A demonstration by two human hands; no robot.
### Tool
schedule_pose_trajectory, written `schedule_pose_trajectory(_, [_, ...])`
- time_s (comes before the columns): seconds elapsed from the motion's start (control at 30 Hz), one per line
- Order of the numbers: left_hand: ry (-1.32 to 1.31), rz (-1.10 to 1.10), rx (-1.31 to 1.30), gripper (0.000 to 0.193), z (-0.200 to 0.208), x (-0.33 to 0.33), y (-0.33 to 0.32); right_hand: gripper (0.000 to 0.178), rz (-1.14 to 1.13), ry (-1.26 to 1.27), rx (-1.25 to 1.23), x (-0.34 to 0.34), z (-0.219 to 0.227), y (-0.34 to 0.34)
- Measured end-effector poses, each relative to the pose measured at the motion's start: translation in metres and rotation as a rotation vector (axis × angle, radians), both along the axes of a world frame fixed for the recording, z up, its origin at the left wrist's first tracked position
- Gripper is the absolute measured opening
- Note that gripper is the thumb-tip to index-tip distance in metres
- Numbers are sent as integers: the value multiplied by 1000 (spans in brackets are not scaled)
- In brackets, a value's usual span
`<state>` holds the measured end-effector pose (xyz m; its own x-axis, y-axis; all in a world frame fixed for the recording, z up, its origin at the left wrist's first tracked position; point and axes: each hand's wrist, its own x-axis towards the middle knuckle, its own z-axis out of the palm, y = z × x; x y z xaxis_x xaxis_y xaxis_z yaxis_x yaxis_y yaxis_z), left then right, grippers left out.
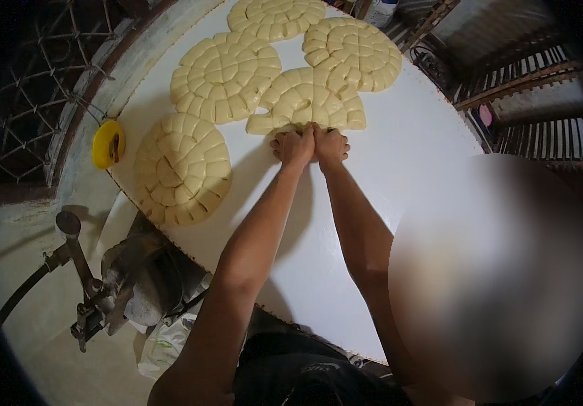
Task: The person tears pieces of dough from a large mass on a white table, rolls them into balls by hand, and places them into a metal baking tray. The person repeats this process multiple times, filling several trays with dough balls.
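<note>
Both my arms reach forward over a white table, my hands side by side with thumbs meeting. My left hand [293, 147] and my right hand [331, 146] are closed with curled fingers, at the straight near edge of a half-round slab of pale dough [318, 101]. Whatever lies under the palms is hidden. Cuts divide this slab into small blocks. Left of my hands lies a round of scored dough [183, 166]. Farther off are another scored round [226, 76], a round at the right [354, 53] and one at the far end [276, 17], cut off by the frame.
A yellow bowl [108, 145] with something brown inside sits at the left edge of the white table [413, 142]. Below it stands a machine [136, 277] with a knobbed lever, near a white plastic bag [166, 345]. Slatted wooden racks [542, 142] line the right. A large blur [494, 277] covers the lower right.
</note>
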<state>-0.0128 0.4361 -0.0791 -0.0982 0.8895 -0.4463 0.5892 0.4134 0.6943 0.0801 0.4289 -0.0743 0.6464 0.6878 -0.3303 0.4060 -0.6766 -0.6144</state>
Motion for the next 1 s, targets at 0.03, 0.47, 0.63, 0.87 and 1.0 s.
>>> schedule_pose_trajectory(0.03, [-125, 13, -88, 70, 0, 3, 16, 58, -59, 275, 155, 11, 1, 9])
schedule_pose_trajectory(0.47, [-670, -123, -176, 49, 3, -45, -341, 48, -211, 752, 420, 47, -4, -383])
schedule_pose_trajectory(0.63, [-951, -313, -415, 82, 97, -3, -445, 48, -456, 528, 800, 134, 151, -553])
schedule_pose_trajectory(0.87, [-930, -779, -649, 62, 100, 73, -470, 55, -755, 649, 1075, 173, 186, -728])
schedule_pose_trajectory(1.0, [35, -1198, 601, 62, 9, 68, -475, 49, -255, -448, 76, 171, 28, -836])
